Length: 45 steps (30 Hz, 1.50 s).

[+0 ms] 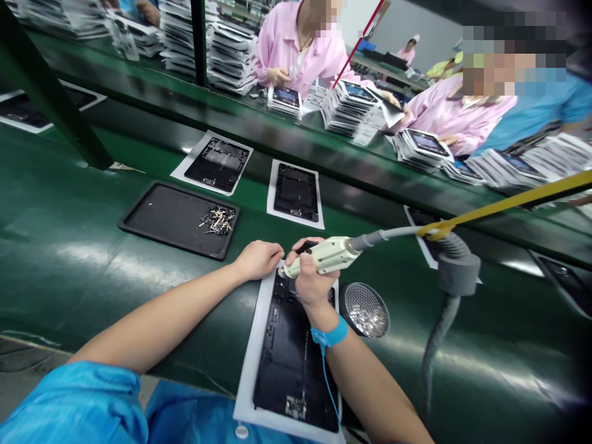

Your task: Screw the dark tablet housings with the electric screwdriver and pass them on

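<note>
My right hand [314, 283] is wrapped round a pale green electric screwdriver [324, 256]. Its tip points left and down at the upper edge of a black tablet back housing [287, 357], which lies on a white sheet [252, 370] in front of me. Close by the tip is my left hand [259, 259], fingers curled together at the housing's upper left corner; anything between them is hidden. Just right of the housing stands a round dish [367, 310] of small shiny screws. A blue wrist strap [329, 333] circles my right wrist.
A black tray [171, 219] with small loose parts [219, 220] lies at left. Two more housings [217, 163] [296, 192] rest on sheets beyond it. A grey cable [437, 357] hangs at right from a yellow strap [509, 203]. Co-workers in pink [296, 37] sit opposite behind stacked tablets.
</note>
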Motion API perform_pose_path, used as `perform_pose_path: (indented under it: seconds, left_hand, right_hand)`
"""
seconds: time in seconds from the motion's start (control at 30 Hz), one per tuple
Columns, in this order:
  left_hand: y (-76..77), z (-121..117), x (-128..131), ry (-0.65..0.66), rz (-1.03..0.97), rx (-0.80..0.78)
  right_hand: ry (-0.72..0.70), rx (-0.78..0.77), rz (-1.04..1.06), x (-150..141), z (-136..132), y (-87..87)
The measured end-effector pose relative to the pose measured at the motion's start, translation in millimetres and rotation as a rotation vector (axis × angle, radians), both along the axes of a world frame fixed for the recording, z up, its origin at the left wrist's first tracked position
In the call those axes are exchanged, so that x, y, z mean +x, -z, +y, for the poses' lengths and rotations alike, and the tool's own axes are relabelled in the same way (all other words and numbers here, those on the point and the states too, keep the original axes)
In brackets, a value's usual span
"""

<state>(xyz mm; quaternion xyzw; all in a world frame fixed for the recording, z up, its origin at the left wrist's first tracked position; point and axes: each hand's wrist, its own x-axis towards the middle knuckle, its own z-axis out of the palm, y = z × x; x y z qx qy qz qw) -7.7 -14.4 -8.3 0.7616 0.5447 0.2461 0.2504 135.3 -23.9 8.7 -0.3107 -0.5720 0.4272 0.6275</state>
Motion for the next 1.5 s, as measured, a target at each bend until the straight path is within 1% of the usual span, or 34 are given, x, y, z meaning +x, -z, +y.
perform_pose_path:
  seconds: [0.17, 0.23, 0.3, 0.4, 0.5, 0.57, 0.63, 0.7, 0.73, 0.83, 0.93, 1.0, 1.03, 1.1, 1.2, 1.3, 1.4, 1.5]
  left_hand:
    - [1.4, 0, -1, 0.004, -0.011, 0.000]
    - [2.2, 1, -2, 0.000, -0.014, 0.004]
    - [3.5, 1, -3, 0.006, -0.026, 0.019]
    - [6.9, 1, -7, 0.054, -0.049, 0.065]
    - [10.6, -2, -9, 0.053, -0.003, 0.110]
    - [11.0, -4, -6, 0.002, 0.063, 0.153]
    - [7.9, -6, 1, -0.027, 0.135, 0.207]
    - [1.2, -5, 13, -0.015, 0.233, 0.229]
    - [-2.9, -4, 19, -0.004, 0.289, 0.216]
    - [-14.0, 3, 36, 0.058, 0.393, 0.096]
    - [-18.7, 13, 43, 0.177, 0.348, -0.039]
    - [-18.0, 21, 43, 0.224, 0.299, -0.068]
    - [-17.0, 25, 42, 0.226, 0.282, -0.060]
    - [-14.6, 37, 41, 0.200, 0.260, -0.018]
    - [-11.0, 60, 43, 0.108, 0.246, 0.048]
    - [-6.8, 79, 46, 0.035, 0.217, 0.080]
    - [-1.3, 86, 46, 0.028, 0.182, 0.114]
    - [2.8, 85, 45, 0.035, 0.167, 0.131]
  right_hand:
    - [-0.012, -0.038, 0.002, -3, 1, 3.2]
    - [0.001, -0.041, 0.004, -2, 1, -0.8]
    - [0.035, -0.038, 0.016, 5, 3, -10.1]
    - [0.150, 0.028, 0.062, 36, 4, -28.5]
    - [0.282, 0.111, 0.047, 83, 3, -39.5]
    - [0.352, 0.133, 0.021, 114, -1, -39.0]
    - [0.415, 0.143, -0.005, 138, -5, -33.6]
    - [0.459, 0.132, -0.029, 153, -8, -26.3]
    - [0.468, 0.119, -0.039, 158, -10, -22.9]
    - [0.463, 0.091, -0.059, 163, -11, -15.4]
    - [0.448, 0.085, -0.070, 163, -9, -11.2]
    - [0.425, 0.074, -0.064, 162, -8, -9.2]
    - [0.413, 0.064, -0.060, 162, -7, -8.5]
    - [0.402, 0.049, -0.050, 162, -7, -8.0]
    - [0.405, 0.051, -0.047, 162, -7, -9.6]
    - [0.413, 0.053, -0.055, 161, -8, -12.1]
    - [0.414, 0.042, -0.077, 161, -8, -12.8]
    - [0.418, 0.041, -0.091, 161, -7, -12.0]
